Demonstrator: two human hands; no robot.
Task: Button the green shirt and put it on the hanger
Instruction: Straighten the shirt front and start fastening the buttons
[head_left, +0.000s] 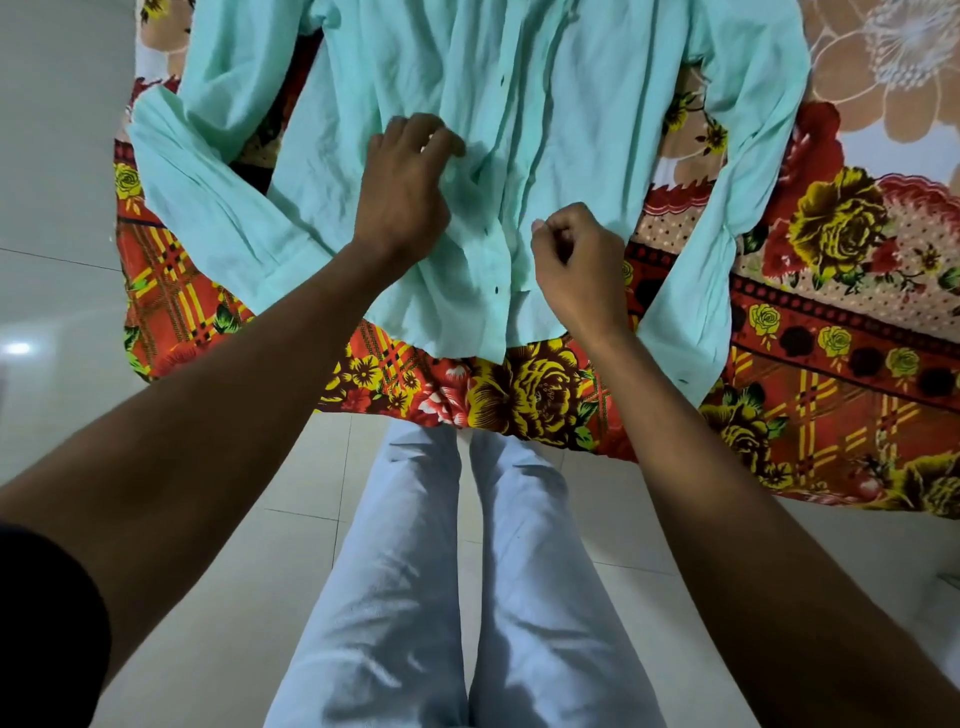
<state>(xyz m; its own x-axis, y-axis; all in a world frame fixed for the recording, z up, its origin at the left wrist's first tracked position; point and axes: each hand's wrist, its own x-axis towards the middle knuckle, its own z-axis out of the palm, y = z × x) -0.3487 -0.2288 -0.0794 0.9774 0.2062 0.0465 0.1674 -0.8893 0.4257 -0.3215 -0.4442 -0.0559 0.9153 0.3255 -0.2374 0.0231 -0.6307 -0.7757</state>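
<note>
The green shirt lies flat, front up, on a flowered bedspread, hem toward me and sleeves spread to both sides. Small dark buttons run down its front placket. My left hand rests on the left front panel, fingers loosely curled and pressing the cloth. My right hand hovers over the lower right panel beside the placket, fingers curled into a loose fist with nothing visibly in it. No hanger is in view.
The bed's near edge runs across the middle of the view, its red and yellow cover hanging down. My legs in pale trousers stand on a light tiled floor that continues to the left.
</note>
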